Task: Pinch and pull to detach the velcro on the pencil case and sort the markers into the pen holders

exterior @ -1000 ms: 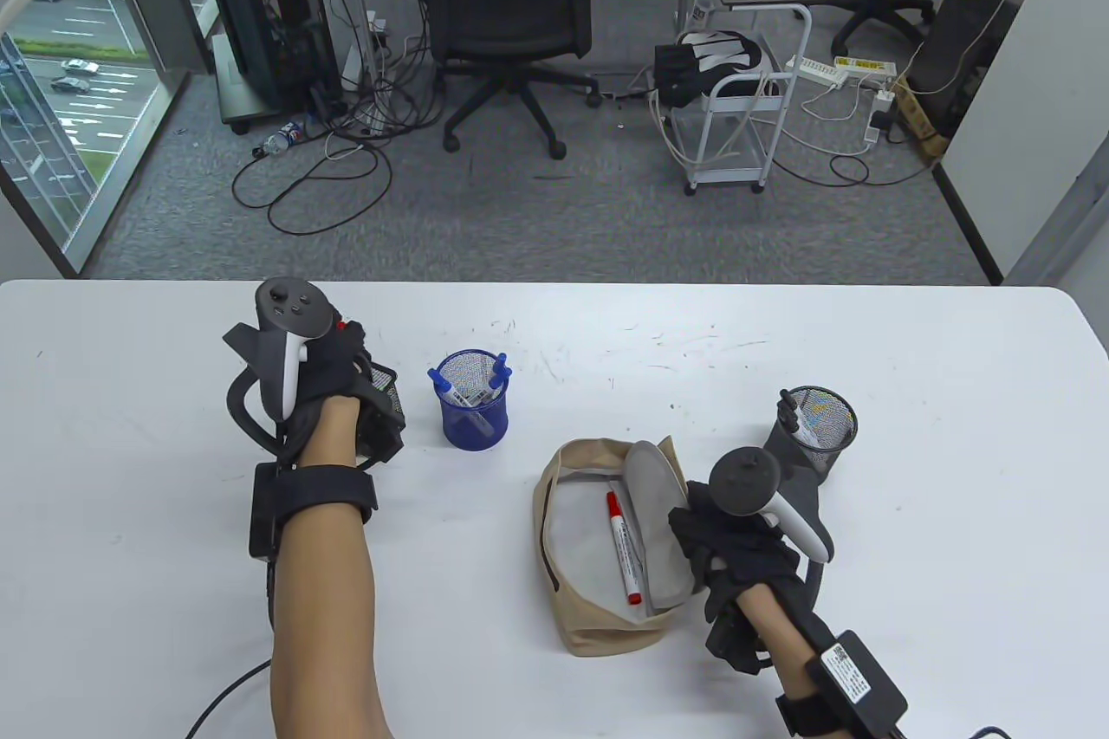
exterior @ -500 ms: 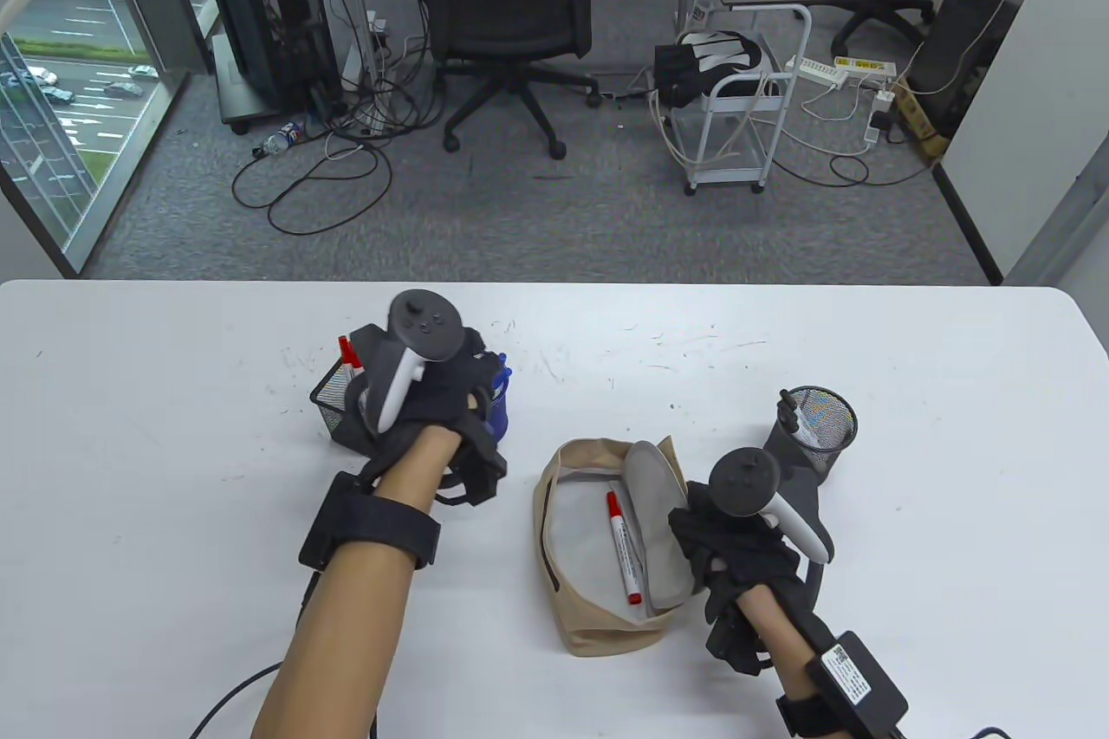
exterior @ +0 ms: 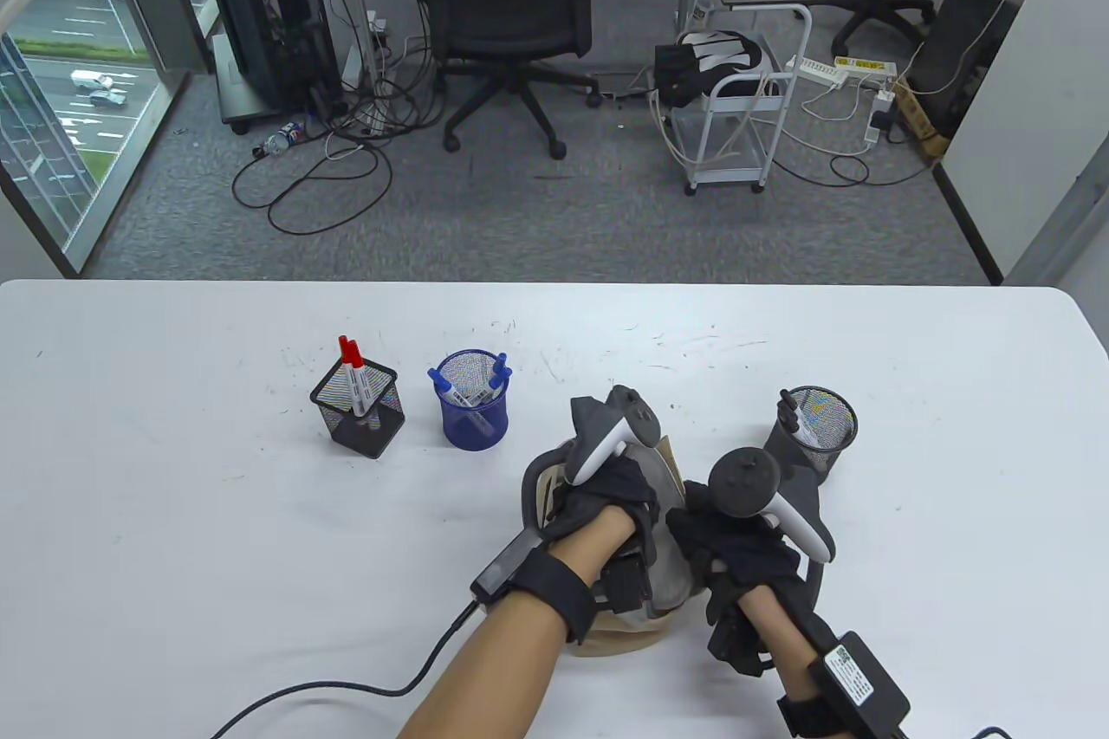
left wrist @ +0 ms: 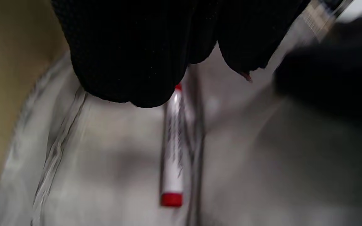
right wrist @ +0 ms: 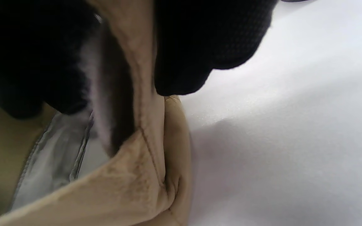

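The tan pencil case (exterior: 613, 645) lies open near the table's front. My left hand (exterior: 606, 505) hovers over its inside and hides most of it in the table view. In the blurred left wrist view, a red-capped marker (left wrist: 172, 150) lies on the grey lining (left wrist: 105, 175), with my left fingertips (left wrist: 137, 91) just above its far end, not gripping it. My right hand (exterior: 703, 533) pinches the case's flap (right wrist: 137, 78) between thumb and fingers and holds it back. Two red markers (exterior: 353, 379) stand in the black square holder (exterior: 358, 420). Blue markers (exterior: 472, 392) stand in the blue holder (exterior: 474, 427).
A black round mesh holder (exterior: 821, 429) with a dark marker stands just beyond my right hand. A black cable (exterior: 329, 691) trails from my left wrist across the front of the white table (exterior: 173, 557). Office chairs and a cart stand on the floor beyond.
My left hand has left the black square holder and swung right and nearer, over the open case. Red markers now show in that holder. My right hand has kept still on the flap.
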`<action>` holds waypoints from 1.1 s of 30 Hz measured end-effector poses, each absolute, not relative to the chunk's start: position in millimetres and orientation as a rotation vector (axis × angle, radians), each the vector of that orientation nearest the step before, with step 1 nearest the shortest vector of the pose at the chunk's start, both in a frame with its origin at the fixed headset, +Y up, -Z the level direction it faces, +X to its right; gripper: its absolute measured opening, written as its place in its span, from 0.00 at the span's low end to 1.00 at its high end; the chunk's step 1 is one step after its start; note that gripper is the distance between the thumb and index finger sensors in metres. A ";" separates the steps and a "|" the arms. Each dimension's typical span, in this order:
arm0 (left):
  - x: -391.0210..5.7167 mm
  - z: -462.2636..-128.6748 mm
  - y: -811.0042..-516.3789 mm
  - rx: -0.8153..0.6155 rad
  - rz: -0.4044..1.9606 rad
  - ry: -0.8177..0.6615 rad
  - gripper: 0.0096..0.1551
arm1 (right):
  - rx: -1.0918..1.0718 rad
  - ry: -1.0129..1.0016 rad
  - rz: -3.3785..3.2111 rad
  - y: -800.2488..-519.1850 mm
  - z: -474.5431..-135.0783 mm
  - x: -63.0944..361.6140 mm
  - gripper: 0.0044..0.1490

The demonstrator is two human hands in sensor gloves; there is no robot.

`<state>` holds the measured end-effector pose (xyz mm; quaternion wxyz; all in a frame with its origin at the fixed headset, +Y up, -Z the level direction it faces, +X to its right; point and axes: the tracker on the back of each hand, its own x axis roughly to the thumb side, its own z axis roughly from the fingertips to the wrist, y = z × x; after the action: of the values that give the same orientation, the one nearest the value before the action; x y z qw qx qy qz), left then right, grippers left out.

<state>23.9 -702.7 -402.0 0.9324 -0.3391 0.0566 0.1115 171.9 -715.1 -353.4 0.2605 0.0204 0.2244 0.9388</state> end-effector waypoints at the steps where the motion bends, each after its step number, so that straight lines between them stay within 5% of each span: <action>1: 26.1 -404.1 -709.3 -0.700 0.220 0.130 0.38 | 0.057 0.612 2.539 -715.0 -353.6 172.3 0.38; 7: 33.5 -422.9 -743.9 -0.706 0.065 0.204 0.47 | 0.054 0.634 2.516 -716.5 -356.2 176.5 0.38; 15: 43.5 -431.8 -753.3 -0.627 -0.096 0.252 0.45 | 0.050 0.638 2.506 -718.1 -356.8 178.2 0.37; 29: 23.3 -427.3 -752.2 -0.657 0.059 0.209 0.43 | 0.034 0.627 2.506 -719.4 -357.2 179.0 0.37; 33: 10.3 -422.3 -743.8 -0.639 0.261 0.144 0.42 | 0.034 0.620 2.509 -719.6 -357.0 178.0 0.37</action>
<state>10.3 -743.8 -422.3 0.9385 -0.3128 0.0708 0.1278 178.0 -719.6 -357.0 0.2748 0.0127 0.2305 0.9334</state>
